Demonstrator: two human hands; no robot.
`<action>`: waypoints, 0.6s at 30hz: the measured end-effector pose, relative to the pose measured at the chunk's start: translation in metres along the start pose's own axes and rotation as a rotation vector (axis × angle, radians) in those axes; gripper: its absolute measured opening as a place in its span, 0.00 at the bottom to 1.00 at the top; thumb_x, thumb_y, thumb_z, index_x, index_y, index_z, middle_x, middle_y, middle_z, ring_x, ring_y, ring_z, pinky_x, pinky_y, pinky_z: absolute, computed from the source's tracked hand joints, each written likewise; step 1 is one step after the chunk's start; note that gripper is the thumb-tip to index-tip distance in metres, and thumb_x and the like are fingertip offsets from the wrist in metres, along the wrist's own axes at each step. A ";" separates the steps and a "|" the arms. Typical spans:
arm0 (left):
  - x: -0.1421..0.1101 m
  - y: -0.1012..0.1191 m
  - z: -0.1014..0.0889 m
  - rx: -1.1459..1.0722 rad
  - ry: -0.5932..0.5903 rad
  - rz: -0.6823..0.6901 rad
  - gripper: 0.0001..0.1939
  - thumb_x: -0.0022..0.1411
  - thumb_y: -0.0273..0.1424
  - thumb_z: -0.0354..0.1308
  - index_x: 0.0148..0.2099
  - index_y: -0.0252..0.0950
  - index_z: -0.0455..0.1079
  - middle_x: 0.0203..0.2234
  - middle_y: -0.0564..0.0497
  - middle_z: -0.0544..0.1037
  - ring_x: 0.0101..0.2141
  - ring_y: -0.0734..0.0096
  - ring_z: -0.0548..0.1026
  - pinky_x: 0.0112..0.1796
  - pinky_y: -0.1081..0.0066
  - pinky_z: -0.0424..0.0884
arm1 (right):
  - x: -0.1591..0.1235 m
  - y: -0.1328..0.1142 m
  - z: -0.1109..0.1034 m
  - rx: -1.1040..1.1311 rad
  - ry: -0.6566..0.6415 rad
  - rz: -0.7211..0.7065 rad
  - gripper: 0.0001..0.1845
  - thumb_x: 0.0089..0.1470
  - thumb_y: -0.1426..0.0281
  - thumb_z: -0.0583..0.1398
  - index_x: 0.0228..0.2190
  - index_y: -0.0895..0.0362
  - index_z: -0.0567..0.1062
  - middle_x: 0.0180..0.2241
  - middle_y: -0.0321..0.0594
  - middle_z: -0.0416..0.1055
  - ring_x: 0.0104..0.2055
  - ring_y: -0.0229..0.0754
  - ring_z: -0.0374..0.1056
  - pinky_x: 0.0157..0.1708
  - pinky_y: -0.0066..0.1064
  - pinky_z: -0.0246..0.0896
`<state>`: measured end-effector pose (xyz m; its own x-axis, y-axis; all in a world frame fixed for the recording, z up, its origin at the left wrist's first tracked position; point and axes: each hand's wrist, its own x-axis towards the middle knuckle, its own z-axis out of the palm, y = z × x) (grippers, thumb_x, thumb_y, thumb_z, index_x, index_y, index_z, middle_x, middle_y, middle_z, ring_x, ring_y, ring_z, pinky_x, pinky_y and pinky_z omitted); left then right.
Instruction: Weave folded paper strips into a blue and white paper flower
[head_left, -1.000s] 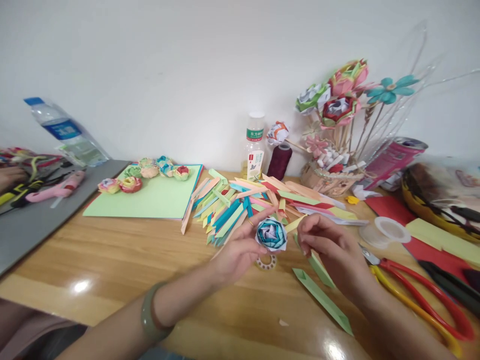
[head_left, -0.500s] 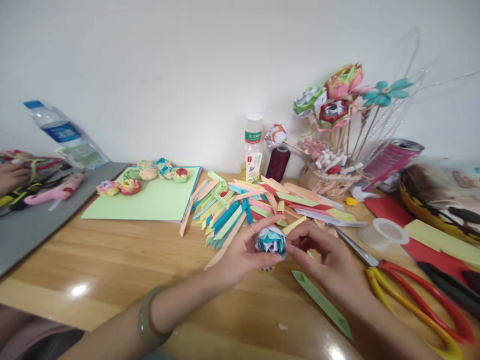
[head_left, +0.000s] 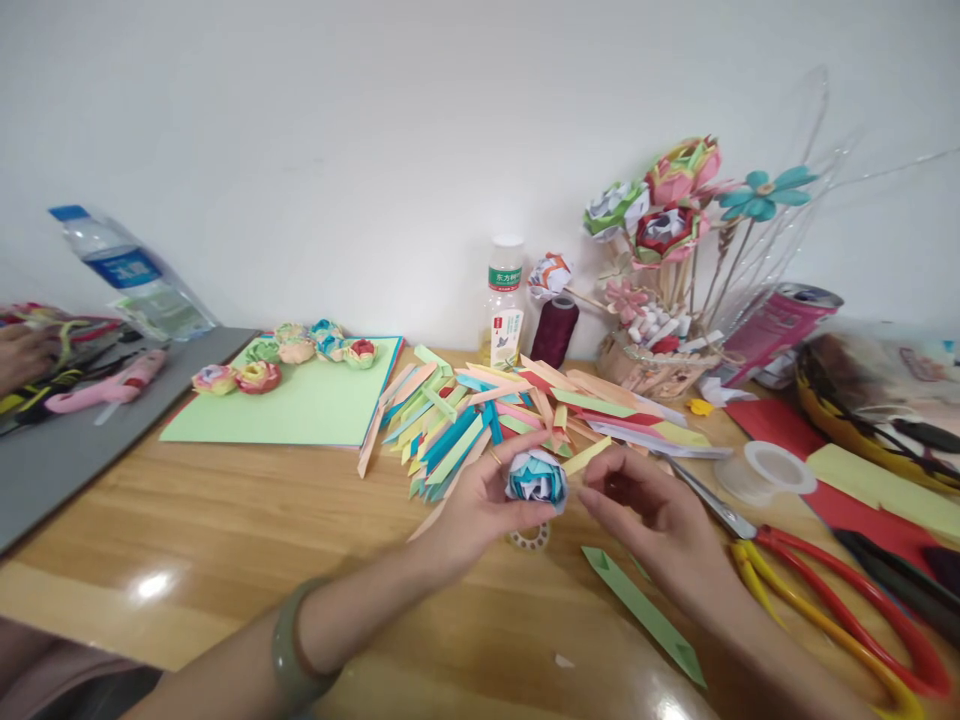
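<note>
A blue and white folded-paper flower [head_left: 537,478] is held between the thumb and fingers of my left hand [head_left: 480,510]. Just to its right, my right hand [head_left: 652,505] has thumb and forefinger drawn together in a pinch, a small gap from the petals. Whatever it may pinch is too fine to make out. Under the flower, a pale ring with dark dots [head_left: 531,538] lies on the wooden table [head_left: 247,540]. A folded green paper strip [head_left: 645,615] rests below my right hand. Behind both hands spreads a heap of folded coloured paper strips [head_left: 457,425].
Scissors [head_left: 840,610] and a clear spool [head_left: 766,472] lie at right. A basket of flowers [head_left: 660,360], a dark red thread cone [head_left: 555,333] and a bottle [head_left: 505,305] stand behind. Paper flowers sit on green paper [head_left: 300,410]. At far left are another person's hand [head_left: 22,358] and a pink glue gun [head_left: 112,382].
My right hand has drawn slightly away from the flower, opening a small gap. The flower in my left hand has shifted a little left, and more of the dotted ring shows.
</note>
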<state>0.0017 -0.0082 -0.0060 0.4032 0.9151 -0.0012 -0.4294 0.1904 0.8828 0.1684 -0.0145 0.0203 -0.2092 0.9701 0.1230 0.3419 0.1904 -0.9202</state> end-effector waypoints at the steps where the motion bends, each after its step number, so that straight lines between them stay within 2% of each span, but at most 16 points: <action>1: 0.000 -0.001 0.000 0.015 -0.003 -0.006 0.27 0.43 0.25 0.64 0.48 0.45 0.66 0.39 0.53 0.71 0.39 0.71 0.66 0.42 0.71 0.60 | 0.000 0.001 0.000 -0.009 -0.008 -0.008 0.07 0.48 0.66 0.59 0.25 0.55 0.66 0.24 0.33 0.63 0.25 0.36 0.60 0.25 0.26 0.56; 7: -0.001 -0.002 -0.001 0.046 -0.026 -0.004 0.30 0.43 0.24 0.64 0.51 0.43 0.63 0.37 0.53 0.70 0.38 0.73 0.66 0.40 0.73 0.62 | 0.005 0.005 -0.001 -0.005 -0.129 0.021 0.10 0.48 0.64 0.59 0.22 0.57 0.67 0.21 0.33 0.63 0.24 0.36 0.60 0.23 0.25 0.54; 10: 0.000 -0.002 0.001 0.039 0.007 0.026 0.33 0.43 0.22 0.64 0.52 0.42 0.59 0.37 0.53 0.68 0.38 0.74 0.67 0.39 0.74 0.63 | 0.007 0.002 -0.002 -0.091 -0.147 -0.048 0.09 0.51 0.65 0.56 0.23 0.56 0.69 0.22 0.34 0.66 0.26 0.37 0.62 0.25 0.26 0.55; 13: 0.001 -0.004 0.001 0.054 0.064 0.075 0.28 0.42 0.22 0.64 0.46 0.40 0.59 0.36 0.53 0.68 0.36 0.74 0.68 0.36 0.74 0.64 | 0.005 -0.001 -0.004 -0.236 -0.171 -0.161 0.09 0.54 0.69 0.53 0.25 0.56 0.70 0.25 0.36 0.68 0.28 0.38 0.63 0.27 0.28 0.56; 15: 0.002 -0.005 0.001 0.115 0.091 0.098 0.23 0.42 0.23 0.64 0.41 0.38 0.60 0.34 0.53 0.69 0.35 0.74 0.68 0.35 0.74 0.64 | 0.003 -0.001 -0.007 -0.318 -0.144 -0.219 0.08 0.54 0.70 0.53 0.27 0.55 0.70 0.27 0.37 0.69 0.29 0.39 0.64 0.29 0.29 0.57; 18: 0.000 -0.006 0.000 0.247 0.095 0.086 0.21 0.43 0.24 0.64 0.40 0.37 0.62 0.34 0.51 0.70 0.36 0.71 0.68 0.36 0.72 0.64 | 0.001 0.000 -0.010 -0.365 0.000 -0.296 0.03 0.51 0.71 0.56 0.30 0.54 0.70 0.29 0.38 0.69 0.30 0.40 0.64 0.30 0.31 0.58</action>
<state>0.0040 -0.0098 -0.0118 0.2912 0.9556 0.0451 -0.2442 0.0287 0.9693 0.1772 -0.0117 0.0238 -0.3464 0.8663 0.3600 0.5675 0.4991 -0.6549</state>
